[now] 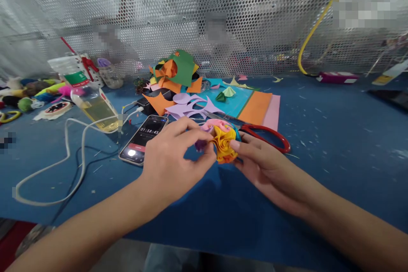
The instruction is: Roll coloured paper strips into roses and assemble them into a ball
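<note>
A ball of ruffled paper point(224, 144) in yellow, pink, purple, orange and blue is held above the blue table. My right hand point(258, 157) grips it from the right, thumb on the yellow folds and fingers behind and beneath. My left hand point(178, 153) pinches the yellow ruffle's left edge between thumb and index finger. Just behind the ball lie red-handled scissors point(280, 138), partly covered by it and by my right hand. Purple paper scraps point(194, 106) lie beyond the ball, and a phone point(142, 140) showing a timer is left of my left hand.
Orange and pink sheets point(258, 108) and green and orange offcuts point(183, 68) lie at the back. A bottle of yellowish liquid point(95, 102) and a looping white cable point(83, 153) are on the left. A perforated metal panel point(255, 21) closes off the table's far side.
</note>
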Demonstrator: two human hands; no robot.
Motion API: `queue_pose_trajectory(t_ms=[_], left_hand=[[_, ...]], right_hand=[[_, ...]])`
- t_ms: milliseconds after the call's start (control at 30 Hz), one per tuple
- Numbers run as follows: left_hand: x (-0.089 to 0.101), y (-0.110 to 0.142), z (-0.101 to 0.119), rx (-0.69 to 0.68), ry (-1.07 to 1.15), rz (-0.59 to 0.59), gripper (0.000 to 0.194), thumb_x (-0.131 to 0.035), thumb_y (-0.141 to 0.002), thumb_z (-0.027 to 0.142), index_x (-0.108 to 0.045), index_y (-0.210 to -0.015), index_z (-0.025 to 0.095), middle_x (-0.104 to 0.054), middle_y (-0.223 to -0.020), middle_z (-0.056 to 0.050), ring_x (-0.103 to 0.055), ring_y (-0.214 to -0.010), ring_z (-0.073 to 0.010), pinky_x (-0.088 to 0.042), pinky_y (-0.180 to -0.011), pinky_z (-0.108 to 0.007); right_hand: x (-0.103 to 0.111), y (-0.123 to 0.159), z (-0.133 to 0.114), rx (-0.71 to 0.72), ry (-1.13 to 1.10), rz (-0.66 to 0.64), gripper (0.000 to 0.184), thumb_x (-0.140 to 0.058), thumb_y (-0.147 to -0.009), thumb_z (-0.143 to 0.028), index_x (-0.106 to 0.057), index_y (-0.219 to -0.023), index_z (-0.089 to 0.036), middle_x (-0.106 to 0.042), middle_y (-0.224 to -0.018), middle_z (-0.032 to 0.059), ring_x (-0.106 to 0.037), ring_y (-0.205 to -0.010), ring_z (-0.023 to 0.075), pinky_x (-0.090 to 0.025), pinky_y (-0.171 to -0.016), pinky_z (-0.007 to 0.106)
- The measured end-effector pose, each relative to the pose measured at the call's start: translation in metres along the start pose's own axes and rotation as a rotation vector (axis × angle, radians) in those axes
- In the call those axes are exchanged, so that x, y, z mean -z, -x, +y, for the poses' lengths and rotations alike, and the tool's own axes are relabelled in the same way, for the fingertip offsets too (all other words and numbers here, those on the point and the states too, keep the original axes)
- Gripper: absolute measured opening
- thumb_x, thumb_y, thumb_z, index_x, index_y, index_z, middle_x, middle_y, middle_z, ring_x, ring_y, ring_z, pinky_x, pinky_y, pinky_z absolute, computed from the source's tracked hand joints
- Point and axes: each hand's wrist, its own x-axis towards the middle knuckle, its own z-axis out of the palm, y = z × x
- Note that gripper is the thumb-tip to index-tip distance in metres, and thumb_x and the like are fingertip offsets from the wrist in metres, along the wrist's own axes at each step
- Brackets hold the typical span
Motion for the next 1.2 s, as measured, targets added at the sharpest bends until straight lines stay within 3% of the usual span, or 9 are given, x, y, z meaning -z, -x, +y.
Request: queue_pose_trajectory(t_ms=[133, 300, 667, 767, 833, 900, 967, 1067, 1200], left_hand=[[-0.001, -0.001, -0.002, -0.089, -0.034, 0.002, 0.004, -0.067, -0.072, 0.020, -0.069, -0.074, 0.018, -0.069, -0.078, -0.001, -0.064, -0.071, -0.0147, -0.051, -0.065, -0.028], [-0.001, 0.000, -0.006, -0.172, -0.082, -0.010, 0.005, -0.070, -0.074, 0.024, -0.068, -0.076, 0.019, -0.072, -0.076, 0.000, -0.064, -0.070, -0.0159, -0.052, -0.068, -0.030], [-0.002, 0.000, -0.005, -0.165, -0.044, 0.076, 0.014, -0.067, -0.072, 0.015, -0.068, -0.084, 0.021, -0.075, -0.079, 0.001, -0.061, -0.066, -0.0147, -0.053, -0.064, -0.028], [-0.002, 0.000, -0.004, -0.166, -0.069, 0.077, 0.017, -0.067, -0.071, 0.016, -0.068, -0.087, 0.021, -0.074, -0.078, 0.001, -0.060, -0.064, -0.0144, -0.053, -0.061, -0.027], [-0.001, 0.000, -0.003, -0.182, -0.090, 0.073, 0.018, -0.067, -0.071, 0.016, -0.068, -0.088, 0.022, -0.074, -0.075, 0.002, -0.060, -0.063, -0.0144, -0.052, -0.059, -0.026], [-0.001, 0.001, -0.002, -0.206, -0.107, 0.059, 0.019, -0.067, -0.072, 0.016, -0.068, -0.090, 0.021, -0.074, -0.076, 0.002, -0.060, -0.062, -0.0141, -0.052, -0.058, -0.025], [-0.002, 0.002, -0.002, -0.237, -0.120, 0.043, 0.020, -0.066, -0.073, 0.016, -0.067, -0.093, 0.021, -0.074, -0.077, 0.002, -0.060, -0.063, -0.0137, -0.051, -0.057, -0.024], [-0.003, 0.004, -0.003, -0.284, -0.143, 0.025, 0.024, -0.067, -0.075, 0.018, -0.065, -0.099, 0.019, -0.074, -0.078, 0.002, -0.060, -0.065, -0.0129, -0.049, -0.056, -0.023], [-0.005, 0.006, -0.003, -0.276, -0.150, 0.023, 0.030, -0.066, -0.077, 0.019, -0.062, -0.106, 0.019, -0.074, -0.077, 0.003, -0.061, -0.064, -0.0118, -0.050, -0.057, -0.022]], right_hand=[[-0.001, 0.000, 0.002, 0.042, 0.070, -0.077, 0.040, -0.069, -0.078, -0.028, -0.057, -0.115, -0.025, -0.061, -0.125, 0.0020, -0.054, -0.117, 0.0194, -0.042, -0.099, 0.035], [0.001, 0.000, 0.003, 0.014, 0.091, -0.051, 0.044, -0.068, -0.079, -0.028, -0.052, -0.120, -0.025, -0.057, -0.129, 0.0028, -0.052, -0.119, 0.0205, -0.041, -0.100, 0.037], [-0.002, 0.002, 0.004, -0.031, 0.167, -0.013, 0.044, -0.067, -0.076, -0.036, -0.051, -0.115, -0.024, -0.057, -0.123, 0.0055, -0.053, -0.113, 0.0235, -0.044, -0.091, 0.039], [0.004, 0.002, 0.007, 0.152, 0.322, 0.193, 0.049, -0.068, -0.073, -0.046, -0.048, -0.113, -0.026, -0.053, -0.122, 0.0059, -0.051, -0.113, 0.0243, -0.045, -0.088, 0.038], [0.009, 0.005, 0.005, 0.453, 0.611, 0.326, 0.050, -0.070, -0.071, -0.046, -0.048, -0.112, -0.029, -0.052, -0.119, 0.0046, -0.049, -0.112, 0.0246, -0.043, -0.087, 0.039], [0.011, 0.009, 0.002, 0.736, 0.951, 0.321, 0.035, -0.071, -0.073, -0.039, -0.053, -0.102, -0.031, -0.058, -0.107, 0.0024, -0.054, -0.103, 0.0238, -0.041, -0.087, 0.040], [0.010, 0.011, -0.002, 0.910, 1.212, 0.237, 0.024, -0.067, -0.077, -0.030, -0.055, -0.097, -0.031, -0.064, -0.093, 0.0003, -0.060, -0.091, 0.0226, -0.041, -0.081, 0.039], [0.007, 0.012, -0.004, 0.973, 1.401, 0.140, 0.023, -0.062, -0.078, -0.020, -0.057, -0.099, -0.027, -0.070, -0.087, 0.0006, -0.065, -0.081, 0.0222, -0.043, -0.072, 0.037], [0.006, 0.010, -0.002, 0.955, 1.489, 0.157, 0.024, -0.057, -0.079, -0.018, -0.057, -0.102, -0.025, -0.072, -0.086, 0.0024, -0.067, -0.078, 0.0225, -0.043, -0.070, 0.037]])
